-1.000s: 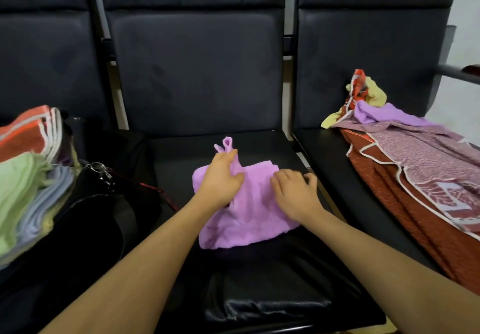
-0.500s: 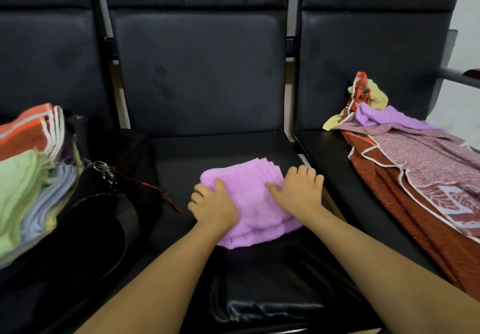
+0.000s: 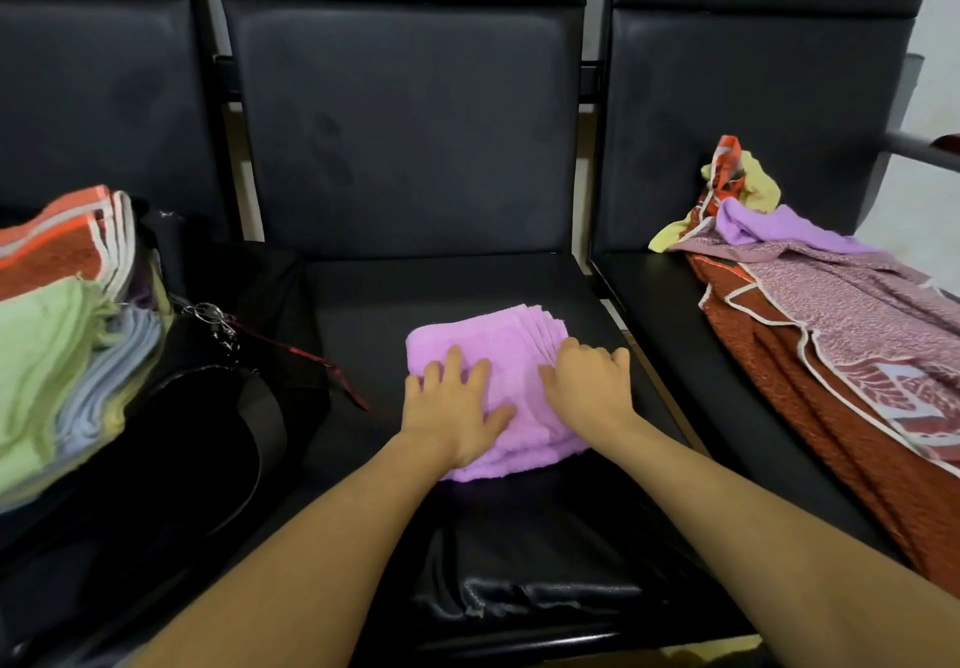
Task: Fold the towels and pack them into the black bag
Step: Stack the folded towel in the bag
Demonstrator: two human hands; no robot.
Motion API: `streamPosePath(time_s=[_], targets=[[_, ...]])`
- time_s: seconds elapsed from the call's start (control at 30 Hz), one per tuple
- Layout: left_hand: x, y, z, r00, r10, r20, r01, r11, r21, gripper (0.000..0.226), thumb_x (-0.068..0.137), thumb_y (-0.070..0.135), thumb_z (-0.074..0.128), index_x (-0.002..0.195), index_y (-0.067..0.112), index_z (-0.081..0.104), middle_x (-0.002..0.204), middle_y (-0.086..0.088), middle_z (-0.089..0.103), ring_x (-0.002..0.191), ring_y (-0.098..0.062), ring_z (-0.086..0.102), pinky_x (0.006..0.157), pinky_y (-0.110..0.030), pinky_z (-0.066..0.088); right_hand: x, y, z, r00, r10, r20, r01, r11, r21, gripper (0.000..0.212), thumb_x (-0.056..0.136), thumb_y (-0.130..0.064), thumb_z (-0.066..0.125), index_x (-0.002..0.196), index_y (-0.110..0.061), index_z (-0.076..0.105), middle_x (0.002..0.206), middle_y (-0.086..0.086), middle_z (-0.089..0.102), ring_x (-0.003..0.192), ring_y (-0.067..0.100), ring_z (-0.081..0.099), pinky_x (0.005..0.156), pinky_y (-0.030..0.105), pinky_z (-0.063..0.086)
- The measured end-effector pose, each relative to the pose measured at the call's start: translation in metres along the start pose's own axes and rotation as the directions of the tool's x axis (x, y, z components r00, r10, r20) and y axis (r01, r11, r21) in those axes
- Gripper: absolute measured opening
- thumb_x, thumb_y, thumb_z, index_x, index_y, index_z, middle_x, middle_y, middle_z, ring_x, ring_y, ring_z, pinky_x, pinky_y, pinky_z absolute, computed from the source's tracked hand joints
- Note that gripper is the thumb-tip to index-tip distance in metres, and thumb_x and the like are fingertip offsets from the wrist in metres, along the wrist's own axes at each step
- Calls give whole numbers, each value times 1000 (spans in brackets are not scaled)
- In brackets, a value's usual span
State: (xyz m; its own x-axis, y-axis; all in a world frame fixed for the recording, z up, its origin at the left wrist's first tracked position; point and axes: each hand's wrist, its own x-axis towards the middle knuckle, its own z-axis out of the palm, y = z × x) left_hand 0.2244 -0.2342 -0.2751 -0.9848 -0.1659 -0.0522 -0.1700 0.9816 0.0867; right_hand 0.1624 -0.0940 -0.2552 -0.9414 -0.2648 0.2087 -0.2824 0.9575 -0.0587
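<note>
A folded pink towel [image 3: 493, 345] lies on the middle black seat [image 3: 457, 282]. My left hand [image 3: 454, 410] lies flat on its left half with spread, straight fingers. My right hand [image 3: 589, 386] presses the towel's right side, fingers bent down over the layered edge. The black bag [image 3: 202, 438] stands open on the left seat, and a stack of folded towels [image 3: 57, 324] in orange, green and blue sits in it at the far left. Unfolded towels [image 3: 841, 314] in red, mauve, purple and yellow are heaped on the right seat.
Three black padded chairs stand side by side with upright backrests [image 3: 405, 116]. A metal key ring and a red strap [image 3: 291, 350] hang from the bag toward the middle seat. A metal armrest [image 3: 919, 147] sticks out at the far right.
The pink towel went from loosely spread with a raised corner to a compact folded block. My left hand moved from its top edge down and now lies flat on it; my right hand stays on its right side.
</note>
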Motion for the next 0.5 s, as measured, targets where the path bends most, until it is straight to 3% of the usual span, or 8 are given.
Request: streamPosePath(time_s=[0.1,0.23,0.3,0.37,0.43,0.5], targets=[[-3,2,0,989,3,149,4,999,-44,87,84,76,30,151,29,1,158,-14,-5,144,-34,3,115,-47,11,-1,5,-5,999,35,22,-38,990,133,17,98,-28,41,98,-12,49,90,3,59,91,22,60,94,37,30],[-5,3,-5,966,-12,258,27,998,-52,97,78,81,33,151,30,-6,155,-17,-19,144,-37,-12,117,-49,2,-6,8,-3,996,72,55,-75,994,73,24,92,-25,46,113,-12,45,116,7,51,110,24,49,97,37,33],[-3,6,-7,981,-81,177,98,991,-89,85,84,75,33,149,24,13,156,-19,-7,142,-40,3,114,-47,11,-4,8,-4,990,123,69,-129,989,79,34,92,-33,48,117,-11,43,123,8,46,118,26,43,100,40,31],[-1,11,-9,974,-228,10,227,965,-129,61,95,58,30,139,16,30,147,-23,20,129,-38,29,105,-42,26,2,9,-6,986,157,51,-160,985,68,42,92,-40,46,119,-9,45,127,10,45,120,28,41,101,41,30],[1,11,-9,941,-336,-32,328,933,-148,46,99,40,31,138,15,28,136,-22,34,119,-35,39,99,-39,33,7,9,-7,983,177,40,-178,984,13,48,92,-49,43,117,-8,50,126,12,46,118,28,41,100,40,31],[1,9,-5,936,-350,26,350,927,-132,48,98,35,33,143,21,20,131,-20,36,117,-33,40,99,-39,33,10,7,-4,981,174,87,-167,983,-82,58,91,-58,41,116,-8,52,126,12,45,118,27,41,99,38,32]])
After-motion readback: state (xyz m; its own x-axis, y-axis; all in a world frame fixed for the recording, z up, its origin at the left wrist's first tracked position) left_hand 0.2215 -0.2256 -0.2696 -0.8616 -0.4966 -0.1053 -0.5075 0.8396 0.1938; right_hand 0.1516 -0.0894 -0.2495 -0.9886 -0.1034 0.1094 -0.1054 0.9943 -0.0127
